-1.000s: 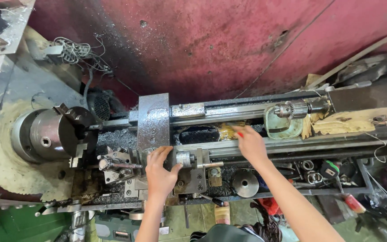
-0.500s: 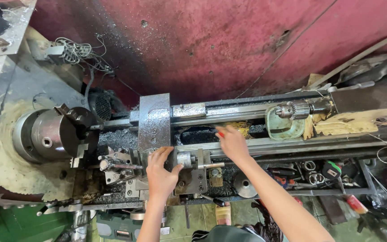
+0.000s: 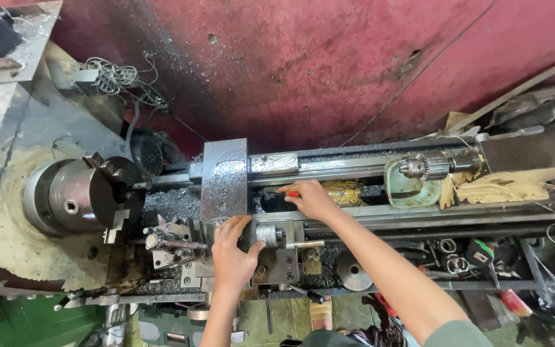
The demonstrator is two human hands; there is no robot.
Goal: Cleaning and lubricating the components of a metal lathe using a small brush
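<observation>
Head view | left hand gripped lathe handle at 6 o'clock | right hand held red-tipped brush over bed, sweeping chips.

Wall is painted dark red, mottled with black soot stains and pale speckles. Chuck and carriage plate are seen in bare grey steel, dusted with dark swarf. A red-tipped item is gripped in the right hand. Tailstock body is coated pale green, chipped. A yellow rag is noted on the black-greased bed.
</observation>
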